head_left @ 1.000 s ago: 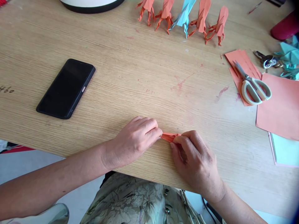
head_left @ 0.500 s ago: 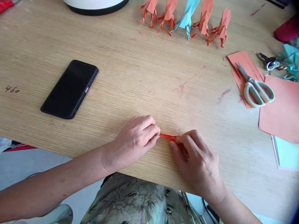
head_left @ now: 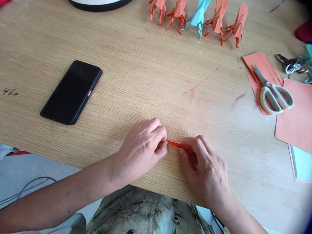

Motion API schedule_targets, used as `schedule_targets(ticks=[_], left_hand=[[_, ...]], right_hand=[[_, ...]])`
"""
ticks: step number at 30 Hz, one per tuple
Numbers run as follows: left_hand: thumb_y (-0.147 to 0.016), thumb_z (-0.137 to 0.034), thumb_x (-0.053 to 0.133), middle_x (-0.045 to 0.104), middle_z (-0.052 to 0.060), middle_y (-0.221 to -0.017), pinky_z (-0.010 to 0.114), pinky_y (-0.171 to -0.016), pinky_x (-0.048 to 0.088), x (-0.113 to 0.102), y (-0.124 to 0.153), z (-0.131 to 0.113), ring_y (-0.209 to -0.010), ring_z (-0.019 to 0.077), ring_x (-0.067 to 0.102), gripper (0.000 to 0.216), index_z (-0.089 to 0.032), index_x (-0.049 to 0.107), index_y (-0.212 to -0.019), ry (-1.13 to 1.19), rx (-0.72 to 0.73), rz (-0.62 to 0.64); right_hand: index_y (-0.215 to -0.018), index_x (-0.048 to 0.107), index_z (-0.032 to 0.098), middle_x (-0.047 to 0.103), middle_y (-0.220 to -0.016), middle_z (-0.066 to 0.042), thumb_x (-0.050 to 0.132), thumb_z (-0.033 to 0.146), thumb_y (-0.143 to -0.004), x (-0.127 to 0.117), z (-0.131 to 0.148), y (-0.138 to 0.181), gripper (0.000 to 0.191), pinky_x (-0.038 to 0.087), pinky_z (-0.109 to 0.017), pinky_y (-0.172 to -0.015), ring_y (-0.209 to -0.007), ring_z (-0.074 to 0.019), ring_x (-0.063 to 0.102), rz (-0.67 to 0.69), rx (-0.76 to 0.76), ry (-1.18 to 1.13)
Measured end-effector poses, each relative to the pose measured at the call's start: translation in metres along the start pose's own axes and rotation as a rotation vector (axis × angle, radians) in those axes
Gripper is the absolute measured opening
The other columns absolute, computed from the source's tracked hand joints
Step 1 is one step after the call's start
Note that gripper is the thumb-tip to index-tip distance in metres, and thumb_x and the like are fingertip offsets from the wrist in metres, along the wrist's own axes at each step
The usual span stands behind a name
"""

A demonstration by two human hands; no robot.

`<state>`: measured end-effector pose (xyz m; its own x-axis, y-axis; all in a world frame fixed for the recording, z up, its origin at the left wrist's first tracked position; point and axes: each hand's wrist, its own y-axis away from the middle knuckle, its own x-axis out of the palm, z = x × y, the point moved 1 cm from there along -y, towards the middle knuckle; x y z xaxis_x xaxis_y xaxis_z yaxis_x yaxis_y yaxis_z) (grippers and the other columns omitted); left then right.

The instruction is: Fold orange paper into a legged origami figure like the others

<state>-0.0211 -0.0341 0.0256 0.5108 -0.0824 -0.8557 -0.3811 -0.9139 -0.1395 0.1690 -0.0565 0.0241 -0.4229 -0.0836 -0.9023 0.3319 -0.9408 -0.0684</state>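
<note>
Orange folded paper (head_left: 174, 145) is spanning the narrow gap between our two hands, just above the near edge of the wooden table (head_left: 146, 81). With our left hand (head_left: 143, 148) we are pinching its left end, thumb and fingers closing on the tip; with our right hand (head_left: 206, 167) we are gripping the other end between thumb and curled forefinger, the fingers hiding much of it. Beneath our arms, a floral garment (head_left: 146, 211) is showing below the table edge. Farther left, we are seeing a black phone (head_left: 71, 92) lying face up, and beyond it a handwritten number (head_left: 11, 92). Toward the far side, four orange paper figures (head_left: 219, 16) and one blue paper figure (head_left: 198, 16) are standing in a row, right of a white object with a dark base (head_left: 102, 6). At right, scissors (head_left: 275, 94) are resting on orange strips (head_left: 265, 66), near keys (head_left: 292, 66), while a larger orange sheet (head_left: 296, 117) is partly covering a pale green sheet (head_left: 303, 162).
</note>
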Motion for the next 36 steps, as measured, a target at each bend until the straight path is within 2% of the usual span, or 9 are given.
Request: schedule_targets(ticks=[5, 12, 17, 21, 24, 27, 29, 32, 36], left_hand=[[-0.085, -0.005, 0.06, 0.055, 0.001, -0.081, 0.03, -0.067, 0.041, -0.001, -0.002, -0.001, -0.073, 0.0158, 0.053, 0.017, -0.018, 0.053, -0.075, 0.015, -0.037, 0.011], [-0.097, -0.004, 0.049, 0.06, 0.003, -0.091, 0.028, -0.074, 0.048, -0.01, 0.008, 0.011, -0.085, 0.0151, 0.059, 0.016, -0.016, 0.06, -0.094, 0.128, 0.022, 0.019], [-0.098, -0.002, 0.05, 0.067, 0.008, -0.104, 0.033, -0.085, 0.054, -0.015, 0.026, 0.015, -0.095, 0.0177, 0.064, 0.03, -0.014, 0.063, -0.122, 0.072, 0.191, -0.021], [-0.097, -0.006, 0.055, 0.069, 0.013, -0.11, 0.04, -0.089, 0.056, -0.015, 0.037, 0.015, -0.1, 0.0237, 0.065, 0.036, -0.01, 0.058, -0.133, -0.049, 0.347, 0.002], [-0.098, -0.007, 0.054, 0.068, 0.011, -0.106, 0.036, -0.088, 0.055, -0.014, 0.034, 0.013, -0.097, 0.0206, 0.064, 0.03, -0.011, 0.061, -0.127, -0.021, 0.267, -0.012], [-0.099, -0.012, 0.056, 0.064, 0.005, -0.097, 0.029, -0.081, 0.054, -0.013, 0.023, 0.011, -0.088, 0.0152, 0.063, 0.014, -0.016, 0.065, -0.109, 0.095, 0.116, -0.042], [-0.1, -0.015, 0.056, 0.062, 0.004, -0.093, 0.028, -0.078, 0.053, -0.011, 0.016, 0.011, -0.086, 0.0147, 0.061, 0.011, -0.017, 0.066, -0.099, 0.111, 0.121, -0.031], [-0.1, -0.016, 0.055, 0.06, 0.004, -0.087, 0.028, -0.075, 0.05, -0.009, 0.009, 0.011, -0.081, 0.0149, 0.059, 0.017, -0.016, 0.068, -0.089, 0.064, 0.173, -0.028], [-0.1, -0.014, 0.055, 0.06, 0.004, -0.086, 0.029, -0.074, 0.048, -0.008, 0.007, 0.012, -0.079, 0.015, 0.056, 0.018, -0.016, 0.069, -0.088, 0.015, 0.212, -0.039]], right_hand=[[-0.1, 0.059, 0.023, 0.06, -0.083, 0.001, 0.053, 0.02, -0.097, 0.0, 0.001, 0.0, 0.007, 0.039, -0.026, -0.058, -0.063, -0.0131, 0.057, 0.003, 0.01, -0.008], [-0.094, 0.061, 0.022, 0.059, -0.081, 0.001, 0.052, 0.02, -0.097, -0.001, 0.002, -0.001, 0.01, 0.035, -0.026, -0.054, -0.061, -0.0128, 0.055, 0.001, -0.001, 0.013], [-0.095, 0.062, 0.022, 0.06, -0.081, 0.0, 0.052, 0.02, -0.097, -0.001, 0.001, -0.001, 0.011, 0.036, -0.026, -0.055, -0.061, -0.0127, 0.055, -0.01, -0.012, 0.01], [-0.094, 0.062, 0.022, 0.06, -0.08, 0.0, 0.051, 0.021, -0.097, -0.001, 0.002, -0.001, 0.011, 0.036, -0.026, -0.055, -0.061, -0.013, 0.055, -0.003, -0.011, 0.011], [-0.094, 0.062, 0.022, 0.06, -0.08, 0.0, 0.051, 0.022, -0.098, -0.001, 0.001, -0.001, 0.012, 0.036, -0.026, -0.055, -0.061, -0.0132, 0.055, -0.006, -0.007, 0.024], [-0.095, 0.062, 0.022, 0.06, -0.081, 0.0, 0.05, 0.023, -0.098, -0.001, 0.001, 0.0, 0.012, 0.035, -0.026, -0.054, -0.061, -0.0131, 0.055, -0.003, -0.007, 0.03], [-0.095, 0.062, 0.022, 0.06, -0.081, 0.0, 0.051, 0.023, -0.098, 0.0, 0.0, 0.0, 0.012, 0.035, -0.026, -0.054, -0.06, -0.013, 0.055, -0.005, -0.007, 0.035], [-0.096, 0.062, 0.022, 0.06, -0.081, 0.0, 0.051, 0.023, -0.098, 0.001, 0.0, 0.0, 0.011, 0.035, -0.026, -0.054, -0.061, -0.013, 0.055, -0.009, -0.006, 0.041], [-0.095, 0.062, 0.023, 0.06, -0.081, 0.0, 0.052, 0.022, -0.098, 0.001, 0.0, -0.001, 0.01, 0.035, -0.026, -0.053, -0.06, -0.0129, 0.055, -0.008, -0.011, 0.034]])
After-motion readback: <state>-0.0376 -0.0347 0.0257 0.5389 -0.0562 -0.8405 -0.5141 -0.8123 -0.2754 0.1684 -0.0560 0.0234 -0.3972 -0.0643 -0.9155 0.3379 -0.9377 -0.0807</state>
